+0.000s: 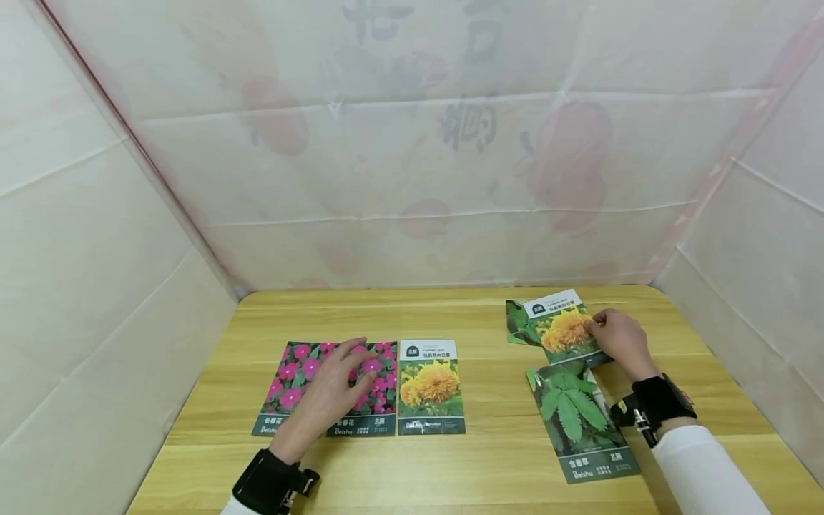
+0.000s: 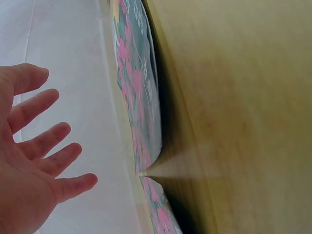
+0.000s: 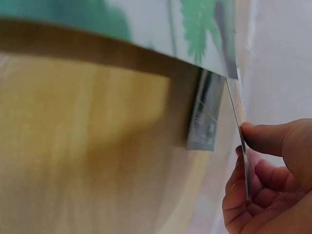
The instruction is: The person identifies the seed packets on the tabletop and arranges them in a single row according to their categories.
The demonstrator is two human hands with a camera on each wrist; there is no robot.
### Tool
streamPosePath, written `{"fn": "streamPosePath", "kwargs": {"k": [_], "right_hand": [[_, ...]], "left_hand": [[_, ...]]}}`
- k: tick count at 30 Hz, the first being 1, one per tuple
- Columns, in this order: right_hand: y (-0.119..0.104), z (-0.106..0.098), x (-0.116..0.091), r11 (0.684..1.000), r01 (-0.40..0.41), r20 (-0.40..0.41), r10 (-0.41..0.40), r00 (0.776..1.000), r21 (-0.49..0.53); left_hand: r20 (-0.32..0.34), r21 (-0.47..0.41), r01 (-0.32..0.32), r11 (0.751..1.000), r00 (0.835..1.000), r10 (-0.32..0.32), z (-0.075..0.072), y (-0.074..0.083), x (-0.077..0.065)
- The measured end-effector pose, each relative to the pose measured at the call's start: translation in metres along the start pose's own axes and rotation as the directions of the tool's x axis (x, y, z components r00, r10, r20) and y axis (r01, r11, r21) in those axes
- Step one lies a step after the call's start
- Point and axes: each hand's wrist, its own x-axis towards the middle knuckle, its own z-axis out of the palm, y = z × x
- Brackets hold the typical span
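My right hand (image 1: 623,345) pinches a seed packet with a yellow flower (image 1: 557,330) by its right edge; in the right wrist view the packet (image 3: 245,163) shows edge-on between thumb and fingers. It overlaps a green-leaf packet (image 1: 517,323) behind it and the top of another green-leaf packet (image 1: 576,422) in front. My left hand (image 1: 330,392) hovers with spread fingers over two packets of pink flowers, the left one (image 1: 287,375) and the right one (image 1: 384,390), side by side. In the left wrist view, nothing lies in the hand (image 2: 34,146).
A second yellow-flower packet (image 1: 430,383) lies flat right beside the pink ones. The wooden table (image 1: 489,472) is bordered by a pale cloth screen (image 1: 412,164) at the back and at both sides.
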Motion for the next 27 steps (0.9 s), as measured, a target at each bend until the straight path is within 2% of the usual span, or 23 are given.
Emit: {"fn": "streamPosePath", "kwargs": {"k": [6,10,15,17,19,21,23,25,27], "right_hand": [[0.008,-0.01,0.001,0.995,-0.061,-0.014,0.063,0.998,0.078],[0.009,-0.016,0.0,0.982,-0.115,-0.007,0.118,0.993,0.15],[0.013,-0.017,0.0,0.961,-0.137,-0.018,0.146,0.989,0.238],[0.027,-0.012,0.004,0.954,-0.147,-0.033,0.161,0.986,0.261],[0.053,-0.001,0.014,0.953,-0.146,-0.073,0.17,0.983,0.265],[0.081,0.012,0.026,0.956,-0.132,-0.138,0.172,0.975,0.261],[0.099,0.021,0.034,0.962,-0.127,-0.2,0.178,0.964,0.244],[0.094,0.019,0.033,0.955,-0.138,-0.234,0.202,0.951,0.264],[0.071,0.01,0.023,0.938,-0.143,-0.226,0.22,0.949,0.315]], "left_hand": [[-0.03,0.007,-0.027,1.0,0.999,0.027,0.0,-0.001,0.0],[-0.04,-0.002,-0.029,1.0,0.999,0.029,0.0,-0.002,0.0],[-0.05,-0.01,-0.027,1.0,0.998,0.026,0.0,-0.002,0.0],[-0.051,-0.011,-0.024,1.0,0.998,0.024,0.0,-0.002,0.0],[-0.05,-0.01,-0.021,1.0,0.999,0.021,0.0,-0.002,0.0],[-0.048,-0.013,-0.018,1.0,0.999,0.018,0.001,-0.002,0.0],[-0.048,-0.016,-0.017,1.0,0.999,0.016,0.001,-0.002,0.0],[-0.05,-0.018,-0.014,1.0,0.999,0.013,0.002,-0.002,0.0],[-0.055,-0.015,-0.016,1.0,0.998,0.015,0.003,-0.002,0.0]]}}
